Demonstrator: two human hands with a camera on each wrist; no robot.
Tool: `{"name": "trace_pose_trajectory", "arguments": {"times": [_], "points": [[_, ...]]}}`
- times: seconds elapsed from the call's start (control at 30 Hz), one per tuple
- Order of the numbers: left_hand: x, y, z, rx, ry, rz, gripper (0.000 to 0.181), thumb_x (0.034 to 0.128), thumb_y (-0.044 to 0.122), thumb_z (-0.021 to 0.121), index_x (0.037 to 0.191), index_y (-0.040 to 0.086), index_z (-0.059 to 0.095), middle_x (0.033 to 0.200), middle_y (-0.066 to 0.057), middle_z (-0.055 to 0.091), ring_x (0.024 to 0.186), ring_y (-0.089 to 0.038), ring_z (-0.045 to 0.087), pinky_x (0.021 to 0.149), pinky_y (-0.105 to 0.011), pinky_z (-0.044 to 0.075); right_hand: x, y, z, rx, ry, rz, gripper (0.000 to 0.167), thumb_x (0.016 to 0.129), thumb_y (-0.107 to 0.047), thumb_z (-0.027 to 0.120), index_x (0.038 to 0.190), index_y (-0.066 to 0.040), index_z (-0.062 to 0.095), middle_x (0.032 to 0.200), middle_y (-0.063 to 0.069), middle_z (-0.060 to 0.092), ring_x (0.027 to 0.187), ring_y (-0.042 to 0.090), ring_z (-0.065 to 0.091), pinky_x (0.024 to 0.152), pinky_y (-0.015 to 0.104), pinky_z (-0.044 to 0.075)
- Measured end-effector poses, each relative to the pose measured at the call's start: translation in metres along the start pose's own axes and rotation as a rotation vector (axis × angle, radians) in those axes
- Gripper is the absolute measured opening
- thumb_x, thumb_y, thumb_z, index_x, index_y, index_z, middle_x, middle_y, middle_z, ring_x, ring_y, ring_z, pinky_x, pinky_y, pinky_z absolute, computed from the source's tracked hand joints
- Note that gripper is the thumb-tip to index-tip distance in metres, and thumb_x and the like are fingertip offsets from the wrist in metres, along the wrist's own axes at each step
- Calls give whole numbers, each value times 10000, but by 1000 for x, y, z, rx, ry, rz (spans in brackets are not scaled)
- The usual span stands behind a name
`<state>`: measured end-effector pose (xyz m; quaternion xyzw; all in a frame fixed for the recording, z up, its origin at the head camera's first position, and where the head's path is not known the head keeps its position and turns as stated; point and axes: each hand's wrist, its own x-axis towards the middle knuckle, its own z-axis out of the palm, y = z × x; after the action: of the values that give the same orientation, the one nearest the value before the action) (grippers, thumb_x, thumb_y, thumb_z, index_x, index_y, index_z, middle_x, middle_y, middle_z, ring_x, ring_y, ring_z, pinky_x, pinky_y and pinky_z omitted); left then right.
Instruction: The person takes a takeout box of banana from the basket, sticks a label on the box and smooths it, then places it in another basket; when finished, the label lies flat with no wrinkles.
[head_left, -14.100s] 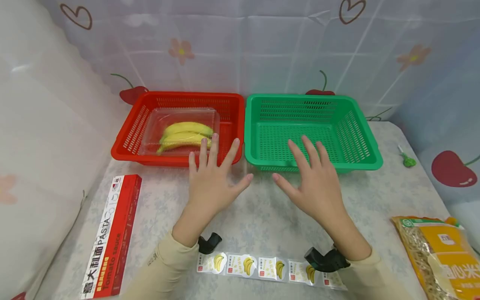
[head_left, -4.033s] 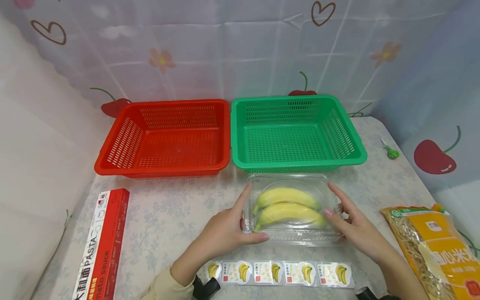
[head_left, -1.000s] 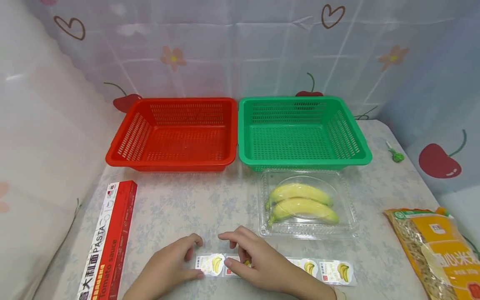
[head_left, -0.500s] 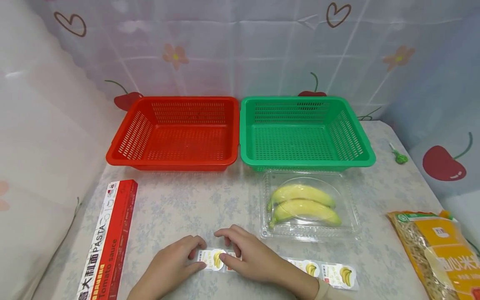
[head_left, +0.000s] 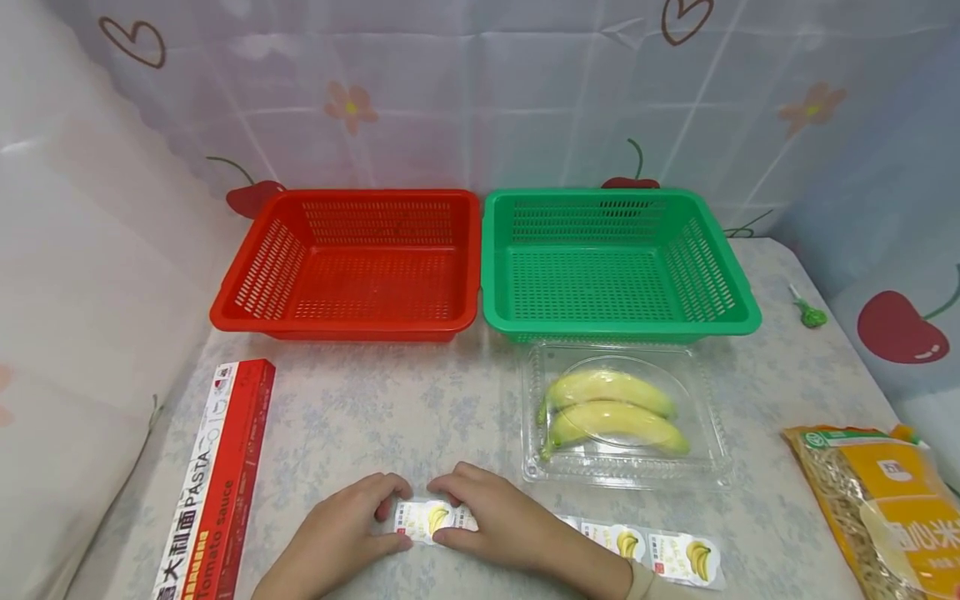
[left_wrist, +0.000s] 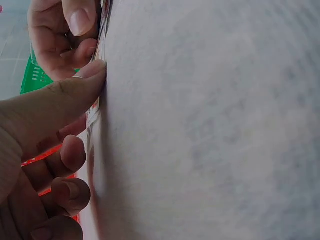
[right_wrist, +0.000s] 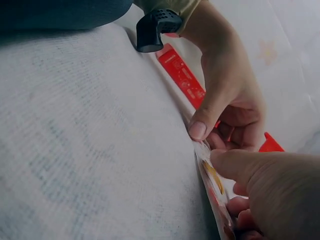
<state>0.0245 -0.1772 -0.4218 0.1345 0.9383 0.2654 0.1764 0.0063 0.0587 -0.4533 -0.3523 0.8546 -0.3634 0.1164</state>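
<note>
Since the earliest frame, the clear box (head_left: 701, 433) with two bananas (head_left: 611, 417) had come out of the red basket (head_left: 345, 324) and onto the worktop (head_left: 375, 400), and both hands had dropped from beside the baskets to the sticker strip (head_left: 603, 537).

From my station I logged the left hand (head_left: 337, 533) narrow, pinching the strip's left end, thumb on the near side and fingers curled behind. The right hand (head_left: 510, 525) was likewise narrow, pinching the strip just beside it and covering its middle. One banana-printed sticker (head_left: 431, 521) showed between the two thumbs; more stickers ran out to the right, past the right wrist. I could not tell from any view whether the sticker's edge had lifted.

The box lay ahead of the right hand and slightly to its right, just short of the green basket (head_left: 622, 327). The red basket sat beyond the left hand, directly beside the green one. I noted a pasta box (head_left: 217, 475) left of the left hand, slightly slanted. Well right of the right hand lay a yellow bag (head_left: 885, 500), with a small green item (head_left: 810, 313) farther off.
</note>
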Motion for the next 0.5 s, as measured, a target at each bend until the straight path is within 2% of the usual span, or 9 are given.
{"name": "trace_pose_trajectory", "arguments": {"times": [0.23, 0.5], "points": [[3, 1, -2, -24, -24, -4, 334, 731, 323, 868, 968, 293, 635, 793, 153, 465, 694, 12, 419, 602, -201, 359, 5, -7, -3, -35, -72, 60, 348, 901, -321, 731, 1212, -184, 662, 978, -124, 565, 879, -40, 519, 780, 130, 471], [4, -1, -2, -49, -10, 40, 305, 775, 263, 842, 969, 309, 611, 830, 170, 489, 738, 14, 456, 638, -202, 401, 4, -5, -1, -57, -32, 30, 349, 888, -317, 737, 1207, -192, 668, 966, -133, 563, 858, -47, 511, 770, 121, 462]]}}
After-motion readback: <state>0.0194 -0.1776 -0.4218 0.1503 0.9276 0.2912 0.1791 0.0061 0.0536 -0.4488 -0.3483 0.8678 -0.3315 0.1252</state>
